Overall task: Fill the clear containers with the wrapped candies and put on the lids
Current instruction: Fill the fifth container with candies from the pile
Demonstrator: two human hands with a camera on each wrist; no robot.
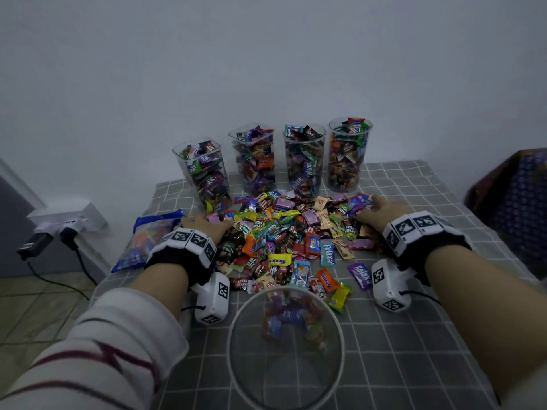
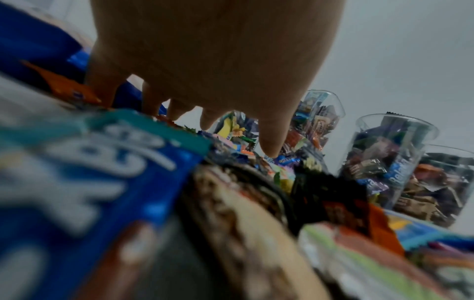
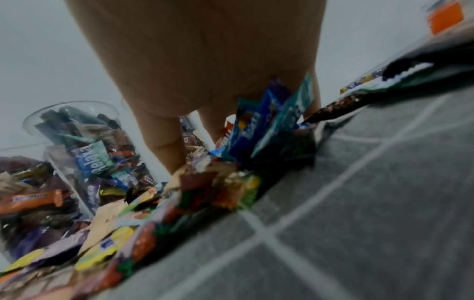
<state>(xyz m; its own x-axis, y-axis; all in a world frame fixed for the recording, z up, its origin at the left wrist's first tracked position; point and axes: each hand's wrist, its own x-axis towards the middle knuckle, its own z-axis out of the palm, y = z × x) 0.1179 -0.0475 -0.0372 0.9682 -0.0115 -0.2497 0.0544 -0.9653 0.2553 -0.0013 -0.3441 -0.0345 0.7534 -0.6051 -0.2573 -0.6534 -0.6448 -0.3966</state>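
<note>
A heap of wrapped candies (image 1: 290, 235) covers the middle of the grey checked tablecloth (image 1: 414, 335). Four clear containers stand in a row at the back, heaped with candies and open-topped: (image 1: 204, 173), (image 1: 254, 161), (image 1: 305, 161), (image 1: 347, 155). A fifth clear container (image 1: 233, 321) stands nearest me with a few candies at its bottom. My left hand (image 1: 207, 224) lies with straight fingers (image 2: 269, 142) on the heap's left edge. At the heap's right edge my right hand (image 1: 381, 210) presses its straight fingers (image 3: 164, 142) against the wrappers (image 3: 271, 121).
A blue bag of sweets (image 1: 151, 238) lies at the table's left edge beside my left hand. Chargers and cables (image 1: 47, 241) sit on the floor at the left. A dark patterned object (image 1: 515, 202) stands to the right. A wall runs close behind the containers.
</note>
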